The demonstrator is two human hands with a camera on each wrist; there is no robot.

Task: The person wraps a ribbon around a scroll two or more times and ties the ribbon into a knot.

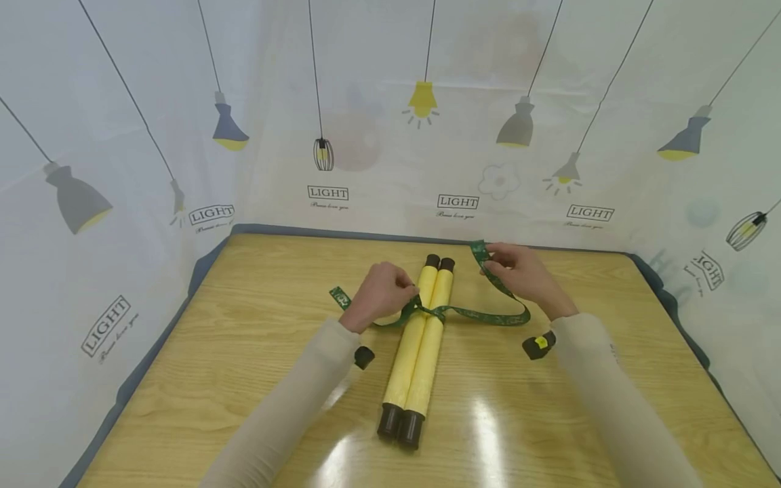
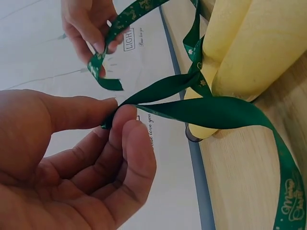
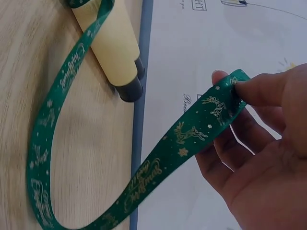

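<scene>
Two yellow tubes [image 1: 410,359] with dark end caps lie side by side on the table. A green ribbon [image 1: 488,316] with gold print is wrapped round them and crossed on top. My left hand [image 1: 379,295] pinches a folded loop of this ribbon [image 2: 206,111] between thumb and fingers, just left of the tubes. The loop's tail hangs down past that hand. To the right and farther back, my right hand [image 1: 521,271] holds the other ribbon end [image 3: 218,108] raised, thumb against fingers. From there the ribbon sags in a wide curve back to the crossing.
The wooden table [image 1: 256,379] spreads round the tubes, its far edge meeting a white curtain [image 1: 390,41] printed with lamps. The curtain also hangs along both sides. Dark wrist cameras [image 1: 538,346] show beneath the sleeves.
</scene>
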